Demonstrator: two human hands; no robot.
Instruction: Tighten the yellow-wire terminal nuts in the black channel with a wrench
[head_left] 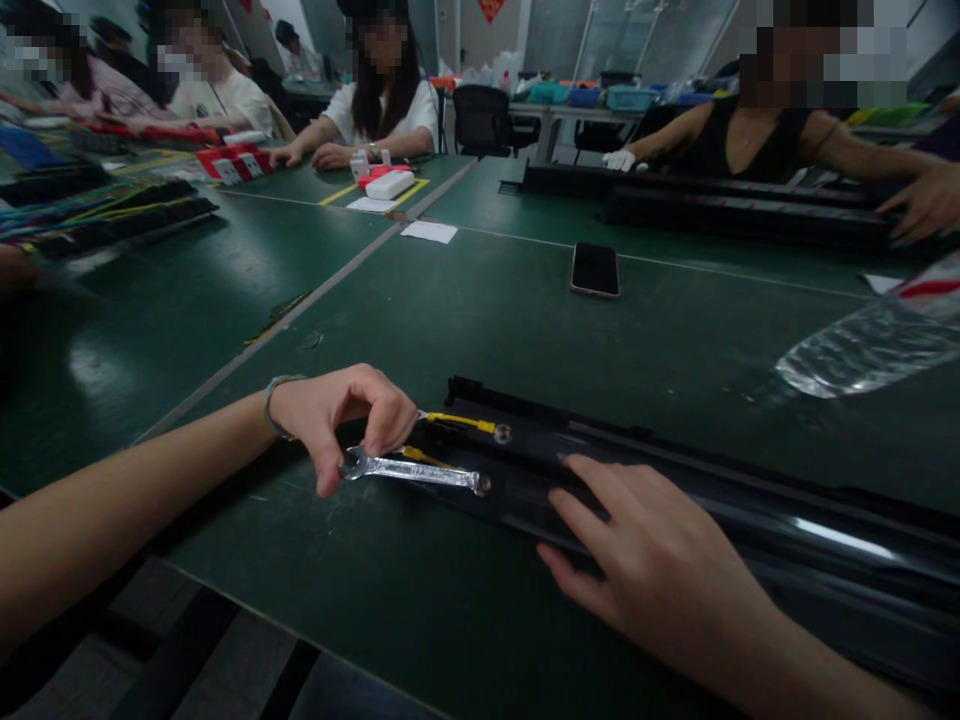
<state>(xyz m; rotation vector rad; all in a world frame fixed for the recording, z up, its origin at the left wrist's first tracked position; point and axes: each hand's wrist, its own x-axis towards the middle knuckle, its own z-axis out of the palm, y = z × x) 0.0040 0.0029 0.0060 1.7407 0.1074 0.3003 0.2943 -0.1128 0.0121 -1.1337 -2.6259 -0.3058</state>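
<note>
My left hand (341, 420) pinches the ring end of a small silver wrench (411, 471), whose other end sits on a fastener at the near edge of a long black housing (750, 500). The housing lies on the green table (465, 330) and runs off to the right. A yellow wire (463, 422) with a ring terminal rests on its left end. My right hand (649, 555) lies flat on the housing with its fingers stretched out, just right of the wrench.
A dark phone (595, 269) lies face up mid-table, a white paper slip (429, 231) beyond it. A clear plastic bag (870, 345) sits at the right. More black housings (742, 205) lie at the back right. Several other people sit around the tables.
</note>
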